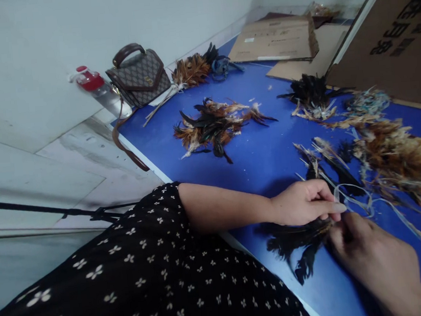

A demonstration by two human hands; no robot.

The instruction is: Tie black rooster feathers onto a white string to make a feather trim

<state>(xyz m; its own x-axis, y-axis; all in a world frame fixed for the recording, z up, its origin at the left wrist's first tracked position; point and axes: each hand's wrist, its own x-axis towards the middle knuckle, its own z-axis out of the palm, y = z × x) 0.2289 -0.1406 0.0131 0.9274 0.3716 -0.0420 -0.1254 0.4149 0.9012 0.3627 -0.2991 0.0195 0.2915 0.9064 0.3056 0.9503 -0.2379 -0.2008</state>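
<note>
Over the blue table's near edge, my left hand (305, 203) is closed, its thumb and fingers pinched at the quill end of a bunch of black feathers (299, 246). My right hand (375, 249) is closed close beside it, its fingertips near the same quill end; what they pinch is hidden. A thin pale strip (353, 187) loops above the fingertips and trails off to the right. The black feathers fan out to the left below my left hand. Loose dark feathers with pale quills (330, 160) lie just beyond my hands.
On the blue table (262, 158) lie a brown and black feather pile (213, 126), black feathers (308, 93) and a long tan feather bundle (401, 151). A handbag (142, 78), a red-capped bottle (103, 91) and a tied feather bunch (191, 71) stand or lie farther back, with cardboard (276, 39) behind.
</note>
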